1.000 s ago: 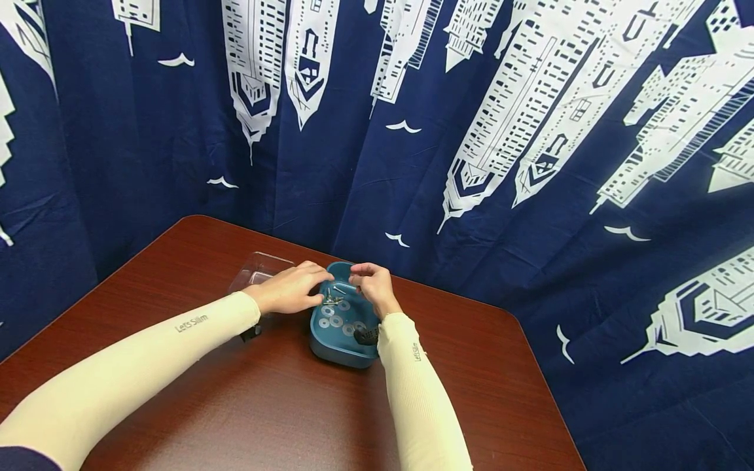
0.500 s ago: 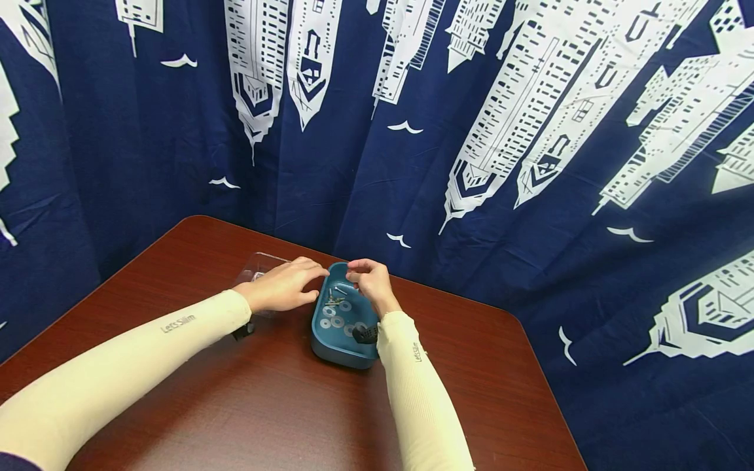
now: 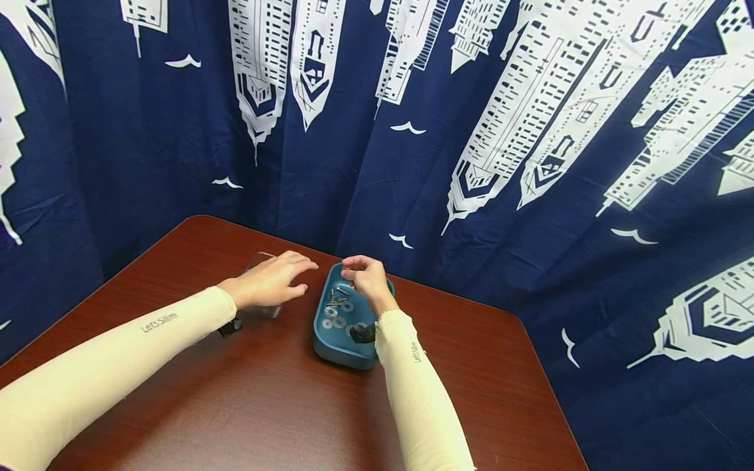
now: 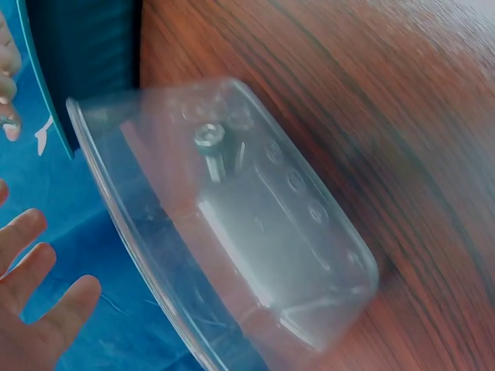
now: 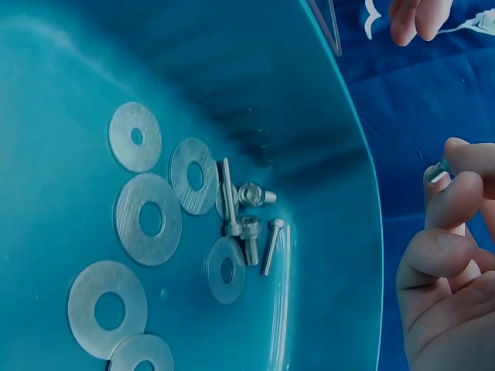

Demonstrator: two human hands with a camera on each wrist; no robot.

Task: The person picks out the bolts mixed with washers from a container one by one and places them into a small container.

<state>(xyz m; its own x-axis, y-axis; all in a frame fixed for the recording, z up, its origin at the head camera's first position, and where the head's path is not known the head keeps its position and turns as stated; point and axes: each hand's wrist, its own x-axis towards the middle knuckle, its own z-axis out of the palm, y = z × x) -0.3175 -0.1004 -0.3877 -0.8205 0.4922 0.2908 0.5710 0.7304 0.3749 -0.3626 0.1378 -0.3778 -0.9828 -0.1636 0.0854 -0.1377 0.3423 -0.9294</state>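
Observation:
My left hand hovers over the clear plastic box, fingers spread and holding nothing. A socket-head screw lies at one end of that box. Above the far end of the blue tray, my right hand pinches a small screw between thumb and fingertips; most of the screw is hidden. Inside the tray are several flat washers and a little heap of screws. In the head view, the left hand and forearm cover much of the clear box.
Both containers stand on a reddish-brown wooden table, the clear box left of the tray. A dark blue curtain with white building prints hangs just behind the table's far edge.
My left hand has moved left, from the tray's left rim to over the clear box. The right hand stays above the tray's far end, shifted slightly left and up, still pinching.

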